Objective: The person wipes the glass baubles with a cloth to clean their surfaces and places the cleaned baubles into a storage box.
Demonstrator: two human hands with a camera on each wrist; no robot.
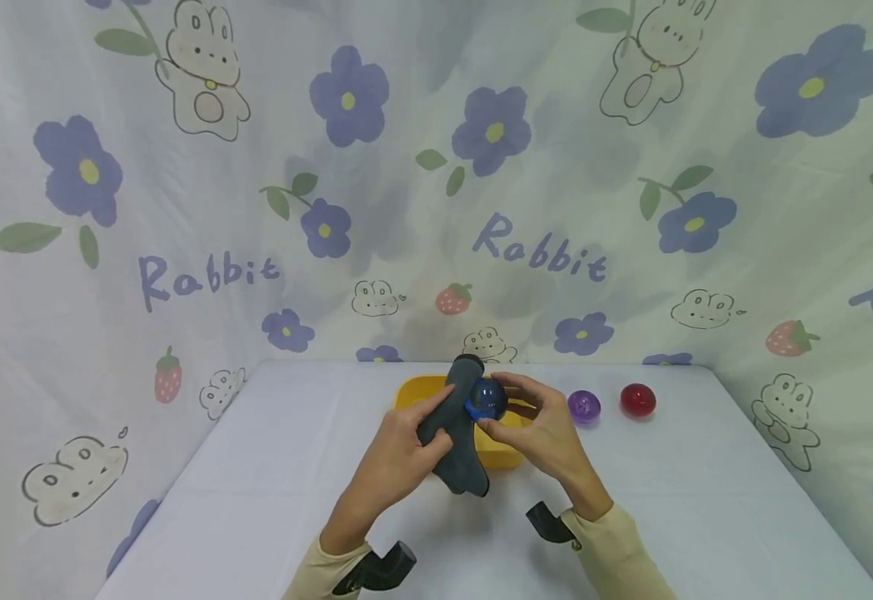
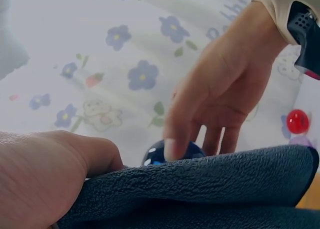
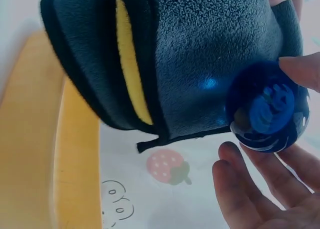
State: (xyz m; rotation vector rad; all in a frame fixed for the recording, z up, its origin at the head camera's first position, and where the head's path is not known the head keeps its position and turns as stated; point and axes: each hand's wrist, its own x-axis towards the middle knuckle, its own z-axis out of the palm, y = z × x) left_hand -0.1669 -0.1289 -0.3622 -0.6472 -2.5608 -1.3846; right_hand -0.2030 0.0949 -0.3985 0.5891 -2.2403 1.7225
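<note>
A dark grey-blue cloth (image 1: pixel 455 425) with black edging hangs folded from my left hand (image 1: pixel 399 450), gripped between thumb and fingers. My right hand (image 1: pixel 541 425) pinches a clear blue ball (image 1: pixel 487 398), thumb on one side and fingertips on the other. The ball rests against the cloth's face in the right wrist view, where a whitish mark shows inside the blue ball (image 3: pixel 267 106). From the left wrist, the cloth (image 2: pixel 200 181) hides the ball's lower part. Both hands are held over a yellow bin (image 1: pixel 500 454).
To the right of the bin, a purple ball (image 1: pixel 584 407) and a red ball (image 1: pixel 638 401) lie on the white table (image 1: pixel 706 483). A curtain (image 1: pixel 406 183) printed with rabbits and flowers stands behind and at both sides. Black wrist devices (image 1: pixel 380 568) are strapped at both sleeves.
</note>
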